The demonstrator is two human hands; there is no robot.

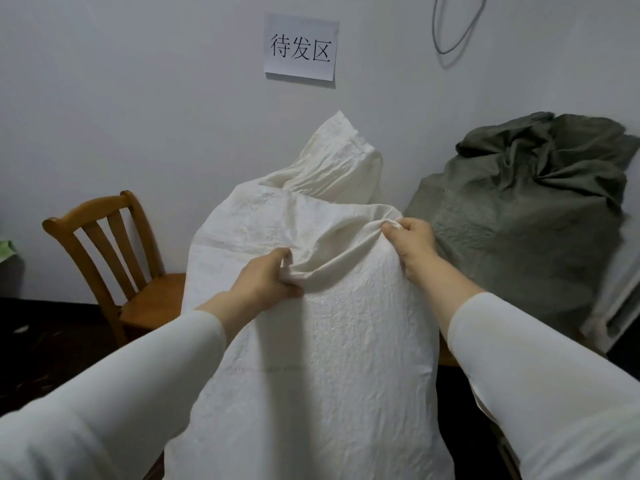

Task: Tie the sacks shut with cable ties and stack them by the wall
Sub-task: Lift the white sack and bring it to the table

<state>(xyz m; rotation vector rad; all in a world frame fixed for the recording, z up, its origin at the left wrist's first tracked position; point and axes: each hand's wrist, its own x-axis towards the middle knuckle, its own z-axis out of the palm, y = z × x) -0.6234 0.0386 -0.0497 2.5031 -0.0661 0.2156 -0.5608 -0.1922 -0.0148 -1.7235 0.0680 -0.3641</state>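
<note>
Wall (138, 98): pale and plain, filling the back of the view; the sacks and chair stand at its foot.
Floor (41, 341): dark, seen at the left edge around the chair.
Front sack (329, 358): white, woven, crumpled; upright in the middle, nearest the person, its top cloth bunched between the two hands.
Grey sack (519, 220): right of the front sack, against the wall, its top gathered into twisted folds; what it rests on cannot be told.
Rear sack (339, 168): white, just behind the front sack, between it and the wall, its gathered neck pointing up.
Chair (104, 244): wooden, slatted back, left of the front sack, near the wall.
Sleeves (138, 393): white, long, covering both forearms.
Sign (300, 46): white paper with three black characters, on the wall above the rear sack.
Left hand (266, 282): fingers curled tight round a fold of the front sack's top, thumb pressed beneath.
Right hand (412, 244): thumb and fingers closed on a pinch of the same top edge, at its right corner.
Cable (450, 29): thin grey loop hanging at the wall's top edge, right of the sign.
</note>
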